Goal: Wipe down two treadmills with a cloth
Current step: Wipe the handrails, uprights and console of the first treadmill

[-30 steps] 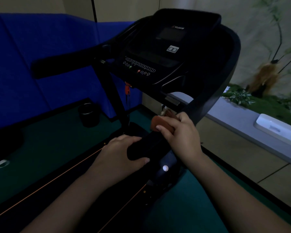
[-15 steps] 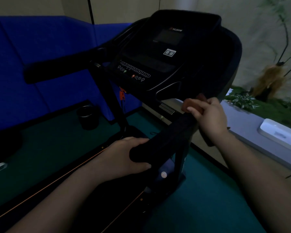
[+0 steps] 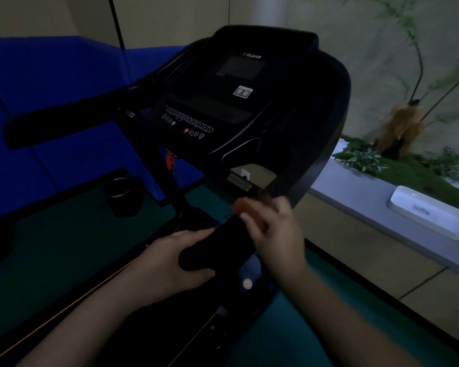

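Note:
A black treadmill [image 3: 239, 102] fills the middle of the dim view, its console tilted toward me. Its right handrail [image 3: 223, 242] runs down toward me. My left hand [image 3: 170, 260] grips the near end of that handrail. My right hand [image 3: 273, 229] holds a reddish-brown cloth [image 3: 243, 206] wrapped against the handrail a little farther up, blurred with motion. The left handrail [image 3: 64, 123] sticks out to the left. Only this one treadmill is in view.
A dark round bin [image 3: 121, 194] stands on the green floor mat [image 3: 51, 247] left of the treadmill post. Blue padded panels [image 3: 37, 102] line the left wall. A grey ledge [image 3: 382, 221] with a white box [image 3: 429, 211] and plants runs along the right.
My right hand has slid the cloth back down the right handrail toward me, after going up toward the console. My left hand has kept its grip on the near end.

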Demonstrator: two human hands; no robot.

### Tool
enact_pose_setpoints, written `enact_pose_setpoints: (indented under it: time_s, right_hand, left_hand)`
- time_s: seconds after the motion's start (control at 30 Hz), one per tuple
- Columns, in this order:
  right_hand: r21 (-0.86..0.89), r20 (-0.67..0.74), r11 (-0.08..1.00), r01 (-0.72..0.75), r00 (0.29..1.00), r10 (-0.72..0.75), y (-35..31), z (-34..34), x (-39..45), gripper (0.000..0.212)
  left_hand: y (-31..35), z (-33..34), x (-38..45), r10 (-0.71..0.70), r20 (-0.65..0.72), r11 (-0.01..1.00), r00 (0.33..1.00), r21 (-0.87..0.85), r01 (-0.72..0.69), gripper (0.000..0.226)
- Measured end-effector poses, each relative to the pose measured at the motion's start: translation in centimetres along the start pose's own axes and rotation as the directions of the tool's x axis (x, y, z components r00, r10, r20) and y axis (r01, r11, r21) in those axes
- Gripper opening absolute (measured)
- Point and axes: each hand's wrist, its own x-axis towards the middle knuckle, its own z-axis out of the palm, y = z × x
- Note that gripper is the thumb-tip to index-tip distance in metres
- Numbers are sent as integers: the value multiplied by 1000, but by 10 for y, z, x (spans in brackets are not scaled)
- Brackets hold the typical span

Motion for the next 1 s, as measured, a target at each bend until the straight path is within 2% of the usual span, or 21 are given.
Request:
enact_pose_setpoints:
  time_s: [0.1, 0.2, 0.37, 0.47, 0.53, 0.7, 0.77, 0.83, 0.9, 1.0]
  right_hand:
    - [8, 6, 997, 77, 997, -77, -4, 3, -8, 39]
    - [-50, 13, 996, 71, 997, -70, 17, -1, 20, 38]
    - [-77, -90, 989, -124, 989, 117, 78, -16, 90, 34]
    - [-24, -118, 969, -246, 963, 242, 94, -21, 114, 35]
    - [47, -126, 965, -258, 957, 262, 83, -18, 107, 33]
    - [202, -44, 977, -71, 996, 82, 25, 6, 20, 33]
    - [173, -17, 985, 9, 1000, -6, 17, 6, 9, 33]
    - [62, -24, 998, 25, 999, -24, 28, 4, 29, 33]
    - [17, -93, 996, -86, 992, 87, 40, -1, 55, 33]
    - [127, -188, 946, -298, 929, 318, 35, 4, 60, 34]
  left_hand:
    - [2, -1, 0, -4, 17, 1000, 1000, 1, 4, 71]
    - [2, -2, 0, -16, 40, 1000, 999, -12, 16, 71]
    - [-1, -1, -1, -79, 61, 997, 995, -8, 80, 84]
    - [3, -1, -3, -116, 58, 993, 992, -19, 117, 78]
    - [5, -2, -4, -131, 58, 990, 990, -38, 133, 71]
    - [5, -1, -6, -143, 62, 986, 988, -73, 147, 67]
    - [6, -1, -8, -135, 58, 988, 989, -74, 139, 67]
    - [7, -2, -10, -130, 66, 987, 989, -82, 135, 66]
    - [7, -3, -9, -115, 79, 989, 990, -82, 122, 67]
    - [1, -5, -10, -100, 107, 992, 989, -70, 107, 69]
